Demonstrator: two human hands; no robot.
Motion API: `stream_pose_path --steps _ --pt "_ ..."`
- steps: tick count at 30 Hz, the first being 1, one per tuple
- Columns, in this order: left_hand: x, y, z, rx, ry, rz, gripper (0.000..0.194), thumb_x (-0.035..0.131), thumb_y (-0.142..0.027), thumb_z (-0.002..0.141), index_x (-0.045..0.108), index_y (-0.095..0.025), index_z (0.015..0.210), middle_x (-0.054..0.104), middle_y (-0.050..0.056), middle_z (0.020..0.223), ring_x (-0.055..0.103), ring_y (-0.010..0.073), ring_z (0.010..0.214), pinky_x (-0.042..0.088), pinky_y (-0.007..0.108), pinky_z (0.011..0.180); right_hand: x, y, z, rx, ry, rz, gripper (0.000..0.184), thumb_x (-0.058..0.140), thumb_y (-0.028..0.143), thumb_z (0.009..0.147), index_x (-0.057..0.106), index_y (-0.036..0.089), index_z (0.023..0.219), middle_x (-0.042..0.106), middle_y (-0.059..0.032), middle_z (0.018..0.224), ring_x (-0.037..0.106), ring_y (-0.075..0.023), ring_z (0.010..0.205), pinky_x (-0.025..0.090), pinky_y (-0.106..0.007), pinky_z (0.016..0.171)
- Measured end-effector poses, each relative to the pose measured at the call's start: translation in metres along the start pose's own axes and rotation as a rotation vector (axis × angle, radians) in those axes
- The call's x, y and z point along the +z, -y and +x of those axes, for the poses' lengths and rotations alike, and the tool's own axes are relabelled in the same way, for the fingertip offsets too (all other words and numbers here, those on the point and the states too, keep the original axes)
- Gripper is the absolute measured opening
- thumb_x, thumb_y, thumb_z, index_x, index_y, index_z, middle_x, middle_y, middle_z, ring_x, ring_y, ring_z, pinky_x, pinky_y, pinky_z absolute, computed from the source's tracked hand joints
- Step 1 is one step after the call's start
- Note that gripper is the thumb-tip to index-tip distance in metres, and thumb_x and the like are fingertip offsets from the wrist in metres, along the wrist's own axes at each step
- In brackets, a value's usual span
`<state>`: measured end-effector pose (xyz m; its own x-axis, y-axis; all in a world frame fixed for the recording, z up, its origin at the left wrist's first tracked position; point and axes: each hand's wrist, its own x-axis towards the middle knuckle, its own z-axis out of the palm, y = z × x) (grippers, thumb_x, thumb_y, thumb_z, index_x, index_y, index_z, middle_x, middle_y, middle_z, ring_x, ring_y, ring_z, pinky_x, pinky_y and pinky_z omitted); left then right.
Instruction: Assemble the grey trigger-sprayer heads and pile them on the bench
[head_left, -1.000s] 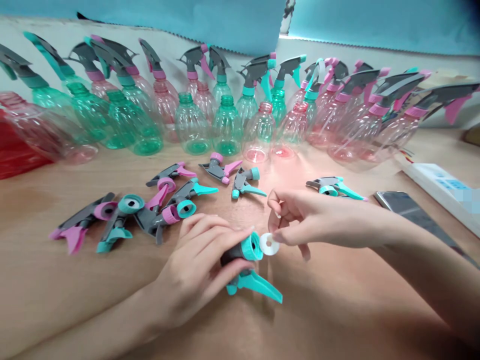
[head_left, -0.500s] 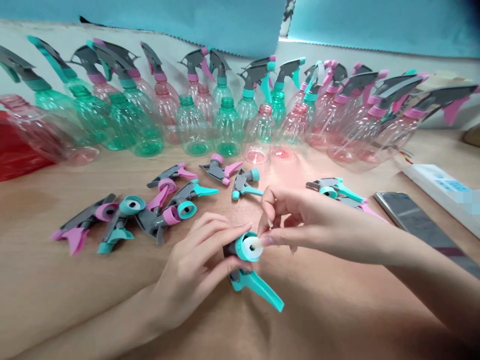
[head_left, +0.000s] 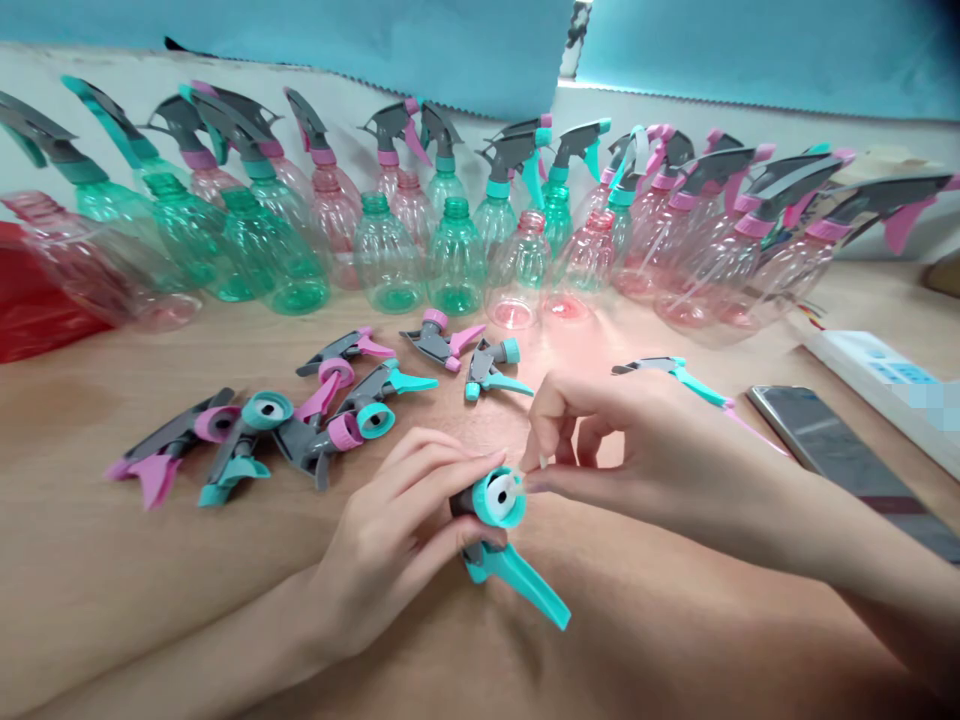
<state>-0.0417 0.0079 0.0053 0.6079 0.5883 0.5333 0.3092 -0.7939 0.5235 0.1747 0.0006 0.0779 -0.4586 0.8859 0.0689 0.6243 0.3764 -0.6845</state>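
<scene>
My left hand [head_left: 397,520] is closed around a grey and turquoise trigger sprayer head [head_left: 517,570]. The open end of its turquoise collar faces up and right, showing a white inside with a dark hole. At the collar's right rim, my right hand [head_left: 600,440] pinches a small whitish piece [head_left: 515,482] between thumb and forefinger; what kind of piece it is cannot be made out. Loose sprayer heads, such as a turquoise-collared one [head_left: 268,409] and a pink-collared one [head_left: 345,430], lie to the left of my hands. Another sprayer head [head_left: 679,375] is partly hidden behind my right hand.
Behind the hands stand several open bottles, green [head_left: 456,260] and pink [head_left: 517,265]. Further back are bottles with sprayer heads fitted [head_left: 577,150]. A phone [head_left: 832,450] and a white power strip [head_left: 892,380] lie at right. A red bag [head_left: 45,300] sits far left.
My right hand has shifted and turned slightly at the collar, and the whitish piece has moved a little off the hole, towards the rim. My left hand keeps its hold on the sprayer head.
</scene>
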Motion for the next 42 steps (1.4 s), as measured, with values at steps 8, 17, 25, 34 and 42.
stream_pose_path --steps 8,17,25,34,42 --pt "-0.001 -0.002 0.002 0.005 -0.023 -0.003 0.026 0.052 -0.027 0.091 0.054 -0.021 0.117 0.063 0.006 0.095 0.055 0.0203 0.093 0.050 0.035 0.075 0.003 0.002 -0.002 -0.009 0.034 -0.010 0.007 0.060 0.019 0.079 0.055 0.023 0.079 0.062 0.0041 0.074 0.053 -0.0091 0.061 0.039 -0.021 0.050" --pt "0.000 -0.003 0.002 0.014 -0.007 -0.009 0.027 0.054 -0.021 0.090 0.053 -0.017 0.117 0.062 0.005 0.095 0.052 0.0173 0.095 0.047 0.029 0.079 0.005 0.002 -0.002 -0.044 0.029 -0.025 0.007 0.058 0.023 0.083 0.052 0.021 0.081 0.059 0.0053 0.077 0.051 -0.0069 0.065 0.038 -0.020 0.054" --pt "0.000 -0.001 0.000 0.007 -0.004 -0.003 0.027 0.052 -0.024 0.091 0.053 -0.021 0.118 0.061 0.006 0.093 0.053 0.0194 0.093 0.048 0.033 0.077 0.002 0.006 -0.006 -0.070 0.066 -0.034 0.006 0.057 0.018 0.083 0.052 0.021 0.085 0.059 0.0060 0.079 0.051 -0.0058 0.067 0.038 -0.018 0.055" --pt "0.003 -0.005 0.002 -0.001 0.022 -0.026 0.023 0.050 -0.026 0.092 0.055 -0.020 0.114 0.062 0.005 0.092 0.052 0.0179 0.091 0.048 0.030 0.076 0.010 0.003 -0.005 -0.147 0.036 -0.027 0.016 0.060 0.012 0.080 0.050 0.020 0.091 0.061 0.0065 0.083 0.051 -0.0048 0.070 0.038 -0.014 0.057" --pt "0.005 -0.009 0.007 0.009 0.033 0.007 0.023 0.051 -0.026 0.092 0.053 -0.021 0.114 0.061 0.005 0.095 0.051 0.0184 0.091 0.047 0.031 0.078 0.001 0.004 -0.010 -0.177 0.056 -0.147 0.009 0.055 0.017 0.084 0.052 0.020 0.092 0.061 0.0044 0.085 0.053 -0.0071 0.073 0.038 -0.018 0.059"
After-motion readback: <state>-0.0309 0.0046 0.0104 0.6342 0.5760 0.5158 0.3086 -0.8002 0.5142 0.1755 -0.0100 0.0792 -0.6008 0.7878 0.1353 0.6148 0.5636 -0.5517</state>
